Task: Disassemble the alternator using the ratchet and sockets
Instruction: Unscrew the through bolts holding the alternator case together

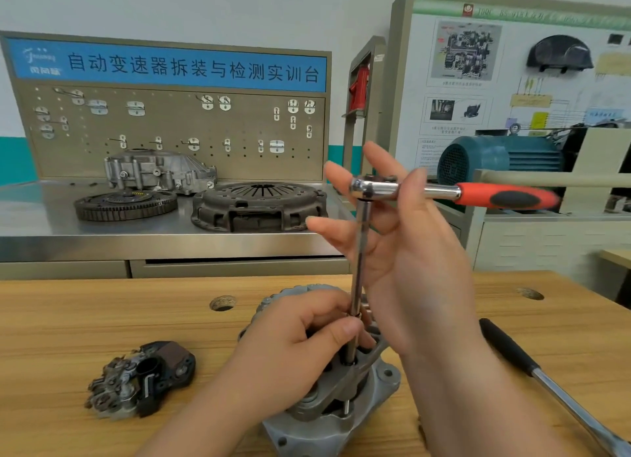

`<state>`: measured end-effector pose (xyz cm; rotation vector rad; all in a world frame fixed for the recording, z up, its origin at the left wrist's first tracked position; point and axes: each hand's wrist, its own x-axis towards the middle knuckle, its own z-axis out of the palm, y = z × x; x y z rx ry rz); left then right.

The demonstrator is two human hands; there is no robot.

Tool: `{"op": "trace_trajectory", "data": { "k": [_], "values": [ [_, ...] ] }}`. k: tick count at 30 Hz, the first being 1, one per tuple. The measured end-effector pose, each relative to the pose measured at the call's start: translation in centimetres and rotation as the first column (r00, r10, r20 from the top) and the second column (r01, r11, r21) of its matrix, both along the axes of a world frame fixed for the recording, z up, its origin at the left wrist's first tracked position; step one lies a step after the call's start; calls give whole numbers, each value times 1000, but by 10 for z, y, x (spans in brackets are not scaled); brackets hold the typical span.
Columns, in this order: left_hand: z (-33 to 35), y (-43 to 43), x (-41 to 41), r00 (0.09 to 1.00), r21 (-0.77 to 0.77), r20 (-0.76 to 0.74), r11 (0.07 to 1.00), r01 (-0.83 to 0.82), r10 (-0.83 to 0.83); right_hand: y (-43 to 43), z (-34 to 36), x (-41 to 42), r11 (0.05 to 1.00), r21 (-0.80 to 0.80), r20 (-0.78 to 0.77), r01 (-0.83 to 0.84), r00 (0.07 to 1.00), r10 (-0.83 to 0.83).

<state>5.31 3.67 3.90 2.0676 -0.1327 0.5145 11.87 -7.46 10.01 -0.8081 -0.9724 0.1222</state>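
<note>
Alternator [341, 419] sits on the desk [102, 320]. Left hand [293, 340] fingers grip the extension bar [360, 251] just above the alternator. The red-handled ratchet [444, 192] tops the bar, and the right hand [409, 258] touches its head, fingers straight and spread wide. Removed rectifier unit [143, 378] lies left of the alternator.

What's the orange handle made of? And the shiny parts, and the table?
The ratchet handle: probably rubbery plastic, matte orange with a black insert. Its head and extension bar: mirror-shiny, likely chromed steel. The table: wood by its grain lines, maybe only a veneer.
</note>
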Motion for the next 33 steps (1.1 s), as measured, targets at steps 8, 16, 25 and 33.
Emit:
{"op": "trace_trajectory", "data": {
  "k": [8,16,25,33],
  "values": [
    [-4,1,2,1000,-23,24,1000,-14,14,3,-4,-7,965,49,221,259,939,-264],
    [-1,-4,1,999,85,46,996,1,-4,-2,5,2,979,13,-120,-202,972,202],
    [1,4,-1,1000,0,-17,1000,26,-26,-1,6,10,938,2,-182,-346,922,341],
    [1,3,0,1000,-61,-17,998,1,-3,7,-2,0,912,135,280,387,868,-409]
  ]
}}
